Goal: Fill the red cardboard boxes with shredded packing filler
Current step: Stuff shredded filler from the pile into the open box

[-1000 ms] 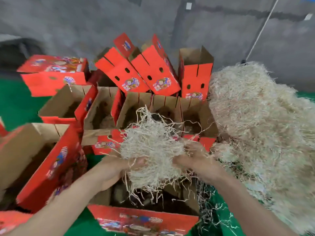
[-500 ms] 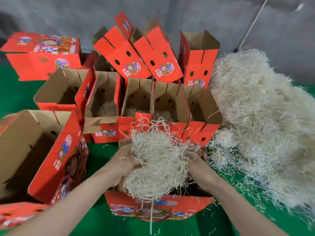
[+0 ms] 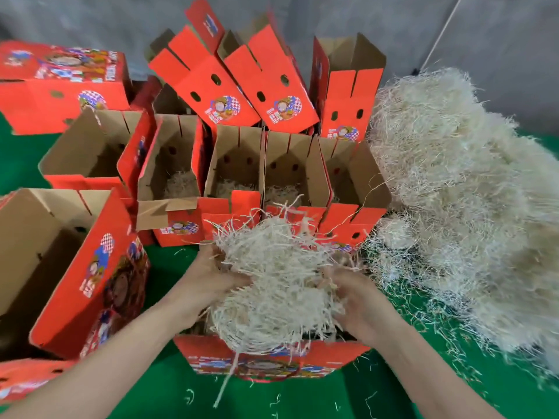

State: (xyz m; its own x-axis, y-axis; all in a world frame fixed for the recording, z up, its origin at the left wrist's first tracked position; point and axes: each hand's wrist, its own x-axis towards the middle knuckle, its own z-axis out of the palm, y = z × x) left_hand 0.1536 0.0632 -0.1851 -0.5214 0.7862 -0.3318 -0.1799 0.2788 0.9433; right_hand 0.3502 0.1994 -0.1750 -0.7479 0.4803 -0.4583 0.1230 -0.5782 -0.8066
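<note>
A wad of pale shredded filler (image 3: 278, 279) sits in the mouth of a red cardboard box (image 3: 266, 362) right in front of me. My left hand (image 3: 208, 282) grips the wad's left side, fingers buried in the strands. My right hand (image 3: 357, 300) grips its right side. The box's inside is mostly hidden by the wad. Behind it stands a row of open red boxes (image 3: 233, 173), three with a little filler at the bottom.
A big heap of shredded filler (image 3: 462, 201) covers the right side of the green floor (image 3: 332, 397). Large open red boxes (image 3: 75, 273) stand at the left, one closed box (image 3: 60, 83) at the far left. Upended boxes (image 3: 211, 74) lean against the grey wall.
Both hands have brought the wad down from above the box into its mouth. The view has tilted down, so the front box shows more fully.
</note>
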